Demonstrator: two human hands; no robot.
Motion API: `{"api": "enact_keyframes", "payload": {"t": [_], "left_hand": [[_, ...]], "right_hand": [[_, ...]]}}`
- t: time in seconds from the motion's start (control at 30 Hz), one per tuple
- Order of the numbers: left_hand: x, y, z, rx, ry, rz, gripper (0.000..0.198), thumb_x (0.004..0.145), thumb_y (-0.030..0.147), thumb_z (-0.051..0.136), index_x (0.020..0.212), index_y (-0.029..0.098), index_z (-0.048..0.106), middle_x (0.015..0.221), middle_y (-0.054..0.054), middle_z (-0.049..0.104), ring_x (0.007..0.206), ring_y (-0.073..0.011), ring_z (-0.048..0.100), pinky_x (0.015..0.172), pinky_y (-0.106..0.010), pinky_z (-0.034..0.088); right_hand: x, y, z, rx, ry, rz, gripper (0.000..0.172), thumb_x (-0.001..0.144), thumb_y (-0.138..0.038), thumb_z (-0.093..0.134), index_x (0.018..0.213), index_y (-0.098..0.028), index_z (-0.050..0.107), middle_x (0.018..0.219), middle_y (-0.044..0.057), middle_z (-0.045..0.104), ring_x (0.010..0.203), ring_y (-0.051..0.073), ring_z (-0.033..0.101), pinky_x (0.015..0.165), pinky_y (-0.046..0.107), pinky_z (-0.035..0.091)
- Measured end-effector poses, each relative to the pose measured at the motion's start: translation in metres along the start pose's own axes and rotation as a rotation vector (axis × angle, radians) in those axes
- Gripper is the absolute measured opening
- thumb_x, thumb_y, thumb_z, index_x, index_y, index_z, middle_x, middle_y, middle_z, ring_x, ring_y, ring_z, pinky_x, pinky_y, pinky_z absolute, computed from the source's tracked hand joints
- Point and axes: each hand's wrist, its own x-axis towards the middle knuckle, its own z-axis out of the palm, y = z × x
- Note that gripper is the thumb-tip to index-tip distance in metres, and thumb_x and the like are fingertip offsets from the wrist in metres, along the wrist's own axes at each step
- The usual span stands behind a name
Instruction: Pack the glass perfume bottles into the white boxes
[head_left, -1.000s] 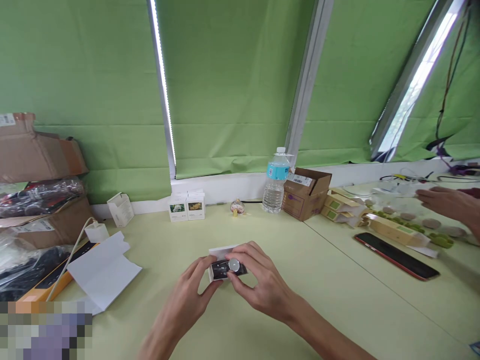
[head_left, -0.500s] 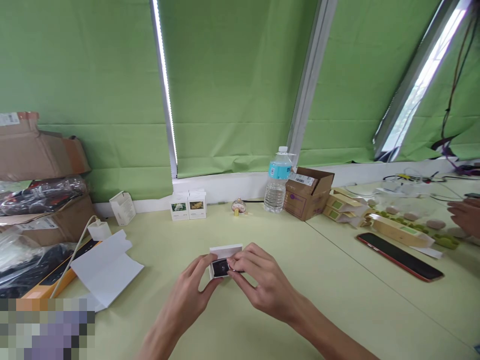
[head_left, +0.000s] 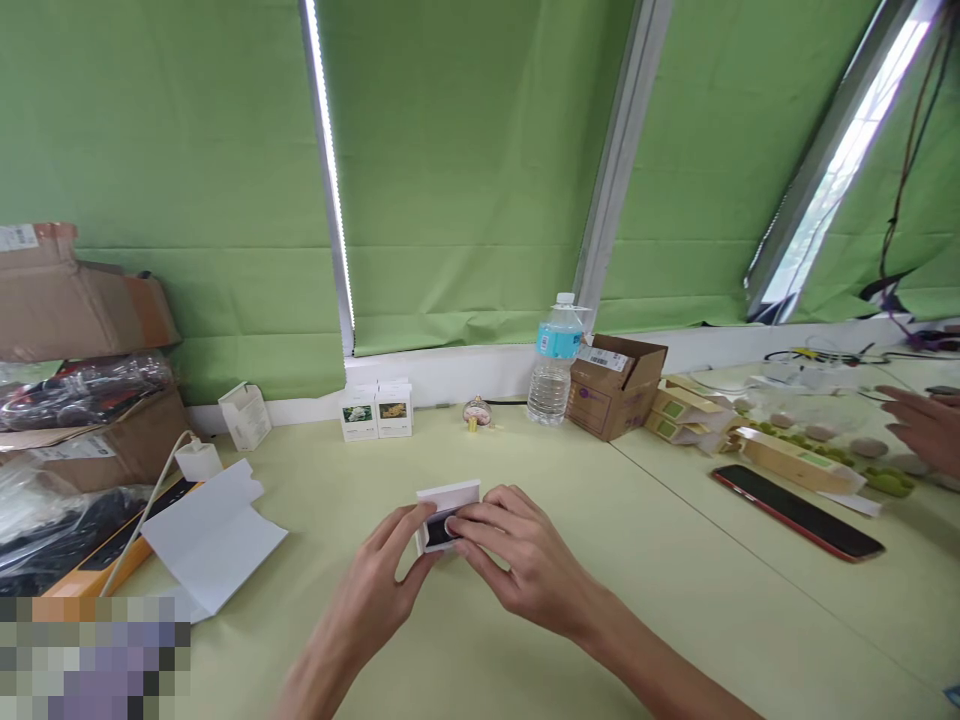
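Observation:
A small white box (head_left: 448, 494) with a raised lid and a dark inside is held just above the table, low in the middle of the view. My left hand (head_left: 386, 575) grips its left side between thumb and fingers. At the box's right side, my right hand (head_left: 517, 555) pinches a small round, shiny piece (head_left: 451, 526) over the dark inside. The fingers hide part of this piece and the box's right end.
Two small picture boxes (head_left: 376, 420), a little glass bottle (head_left: 477, 412), a water bottle (head_left: 553, 370) and a cardboard box (head_left: 611, 390) stand behind. White paper (head_left: 217, 540) lies left, a phone (head_left: 799, 512) right. Another person's hand (head_left: 926, 425) is at the right edge.
The box has tilted and shifted slightly left. The round piece now shows more of its face, further left over the dark inside. The other person's hand has moved slightly left.

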Motion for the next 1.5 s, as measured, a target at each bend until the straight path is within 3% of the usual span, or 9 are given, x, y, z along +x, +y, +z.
{"api": "enact_keyframes", "payload": {"t": [0.13,0.33,0.57,0.67,0.77,0.9,1.07,1.27,1.5], "left_hand": [[0.002,0.0,0.001,-0.038,-0.006,0.03,0.052,0.095,0.02,0.049,0.143,0.035,0.036,0.129,-0.004,0.055,0.118,-0.0172,0.055,0.096,-0.029,0.048],[0.006,0.0,0.0,-0.139,0.017,0.068,0.044,0.094,0.017,0.048,0.134,0.037,0.05,0.131,-0.003,0.055,0.119,-0.0171,0.055,0.095,-0.028,0.05],[0.006,0.0,0.001,-0.185,0.082,-0.065,0.03,0.092,0.025,0.055,0.119,0.033,0.064,0.122,-0.003,0.062,0.113,-0.018,0.059,0.094,-0.029,0.051],[0.006,0.003,0.0,-0.2,0.08,-0.117,0.027,0.091,0.028,0.055,0.116,0.033,0.066,0.122,-0.003,0.063,0.115,-0.0194,0.059,0.096,-0.031,0.049],[0.007,0.006,-0.002,-0.249,0.086,-0.182,0.025,0.093,0.031,0.053,0.113,0.031,0.068,0.122,-0.004,0.063,0.117,-0.0207,0.057,0.098,-0.033,0.047],[0.01,0.013,0.0,-0.39,0.132,-0.301,0.021,0.092,0.035,0.053,0.107,0.025,0.064,0.115,-0.006,0.065,0.107,-0.0204,0.062,0.094,-0.034,0.049],[0.01,0.021,0.005,-0.566,0.231,-0.487,0.025,0.088,0.04,0.058,0.104,0.024,0.05,0.105,-0.005,0.065,0.098,-0.0201,0.064,0.08,-0.031,0.051],[0.012,0.026,0.007,-0.544,0.215,-0.494,0.018,0.089,0.037,0.055,0.098,0.022,0.057,0.101,-0.005,0.066,0.095,-0.0191,0.064,0.079,-0.029,0.049],[0.008,0.016,0.007,-0.598,0.188,-0.414,0.031,0.09,0.038,0.054,0.116,0.023,0.06,0.123,-0.008,0.064,0.109,-0.0218,0.062,0.091,-0.034,0.05]], "right_hand": [[-0.002,0.001,-0.002,0.124,0.112,-0.001,0.034,0.09,-0.016,0.057,0.125,-0.018,0.059,0.119,0.012,0.063,0.107,0.023,0.058,0.09,0.038,0.051],[-0.005,-0.003,-0.003,0.229,0.093,0.029,0.042,0.09,-0.015,0.055,0.131,-0.018,0.053,0.127,0.012,0.059,0.117,0.022,0.057,0.098,0.035,0.051],[-0.003,0.001,-0.004,0.214,0.253,0.13,0.029,0.088,-0.012,0.055,0.115,-0.02,0.061,0.106,0.009,0.066,0.101,0.022,0.063,0.086,0.035,0.054],[-0.004,0.004,-0.002,0.225,0.177,0.156,0.026,0.088,-0.015,0.058,0.113,-0.021,0.061,0.101,0.007,0.069,0.093,0.02,0.065,0.083,0.034,0.055],[-0.004,0.004,-0.001,0.229,0.104,0.151,0.031,0.088,-0.019,0.061,0.118,-0.023,0.059,0.103,0.005,0.07,0.093,0.02,0.066,0.085,0.034,0.055],[-0.004,0.003,0.003,0.254,0.221,0.239,0.029,0.092,-0.016,0.052,0.119,-0.025,0.058,0.11,0.006,0.067,0.096,0.018,0.064,0.078,0.031,0.057],[-0.005,0.008,0.01,0.209,0.18,0.405,0.052,0.091,-0.02,0.052,0.141,-0.026,0.039,0.135,0.008,0.053,0.114,0.022,0.056,0.08,0.034,0.059],[-0.008,0.009,0.009,0.153,0.013,0.222,0.041,0.094,-0.029,0.053,0.134,-0.024,0.05,0.128,0.007,0.061,0.116,0.022,0.058,0.097,0.037,0.053],[-0.006,0.007,0.009,0.106,-0.017,0.109,0.035,0.098,-0.024,0.047,0.132,-0.024,0.054,0.125,0.006,0.064,0.112,0.019,0.062,0.093,0.034,0.055]]}}
